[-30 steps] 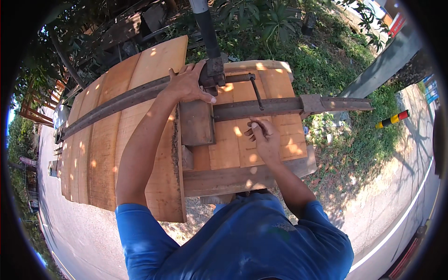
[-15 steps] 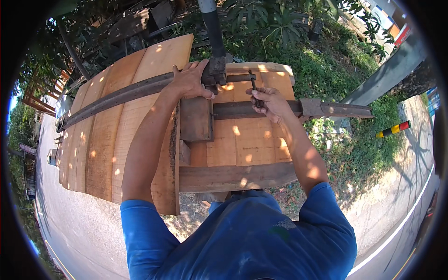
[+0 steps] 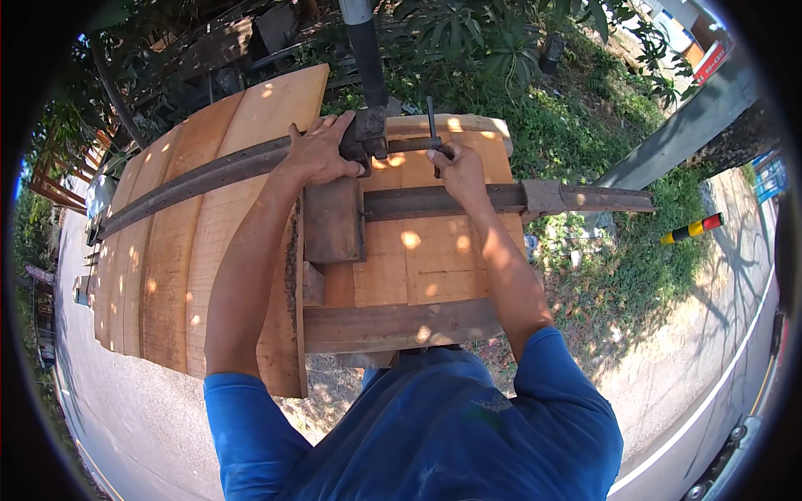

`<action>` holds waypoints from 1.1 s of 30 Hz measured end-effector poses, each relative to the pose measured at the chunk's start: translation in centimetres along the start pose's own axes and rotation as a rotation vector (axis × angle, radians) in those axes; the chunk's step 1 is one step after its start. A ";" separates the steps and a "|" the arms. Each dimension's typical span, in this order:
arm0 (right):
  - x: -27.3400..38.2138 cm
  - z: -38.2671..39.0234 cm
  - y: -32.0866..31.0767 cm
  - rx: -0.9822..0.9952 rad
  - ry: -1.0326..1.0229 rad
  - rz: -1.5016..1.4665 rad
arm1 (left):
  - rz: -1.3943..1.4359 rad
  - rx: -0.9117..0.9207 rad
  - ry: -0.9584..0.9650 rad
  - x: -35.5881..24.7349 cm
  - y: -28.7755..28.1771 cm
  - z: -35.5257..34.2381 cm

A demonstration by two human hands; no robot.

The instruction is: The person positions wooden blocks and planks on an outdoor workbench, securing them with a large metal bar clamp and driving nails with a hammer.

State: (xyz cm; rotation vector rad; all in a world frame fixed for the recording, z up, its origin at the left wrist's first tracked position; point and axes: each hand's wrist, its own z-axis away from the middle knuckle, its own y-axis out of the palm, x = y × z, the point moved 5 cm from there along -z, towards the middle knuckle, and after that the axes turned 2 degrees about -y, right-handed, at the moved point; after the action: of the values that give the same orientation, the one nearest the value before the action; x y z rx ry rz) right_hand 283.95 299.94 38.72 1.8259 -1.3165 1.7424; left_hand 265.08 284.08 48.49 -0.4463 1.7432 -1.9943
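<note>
STEP: tightening the long rusty iron bar clamp (image 3: 209, 175) across the glued pale wooden panel (image 3: 209, 250); best to brace the head, turn evenly | LEFT: left hand (image 3: 322, 154) wraps closed on the clamp head | RIGHT: right hand (image 3: 458, 171) fists around the dark T-shaped screw handle (image 3: 432, 134), just beside that head | CLAMP: lies atop the panel's far end

Blue short-sleeved shirt, bare forearms, bare hands.
</note>
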 end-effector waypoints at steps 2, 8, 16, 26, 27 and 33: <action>-0.2 -0.6 0.1 0.058 0.034 0.014 | 0.010 -0.021 0.010 0.0 0.4 0.1; -2.3 1.4 0.7 0.383 0.193 -0.095 | 0.052 -0.038 0.003 0.2 -0.3 0.0; -2.1 0.5 0.8 0.102 -0.074 0.076 | 0.024 -0.038 -0.009 -0.1 -0.8 -0.6; -0.6 -1.0 0.9 0.270 0.067 -0.020 | 0.044 -0.009 -0.009 0.0 -0.2 0.3; -0.5 -1.1 0.9 0.252 0.100 -0.035 | 0.050 -0.013 -0.010 0.1 -0.2 0.2; -4.1 -0.4 1.5 0.047 0.230 -0.764 | 0.029 -0.022 0.037 -0.8 0.3 -0.8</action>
State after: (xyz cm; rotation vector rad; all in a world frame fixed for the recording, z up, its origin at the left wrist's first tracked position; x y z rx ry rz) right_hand 283.23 301.07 34.58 1.7485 -0.3932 1.4804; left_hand 265.35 285.14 48.12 -0.3919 1.7852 -1.9768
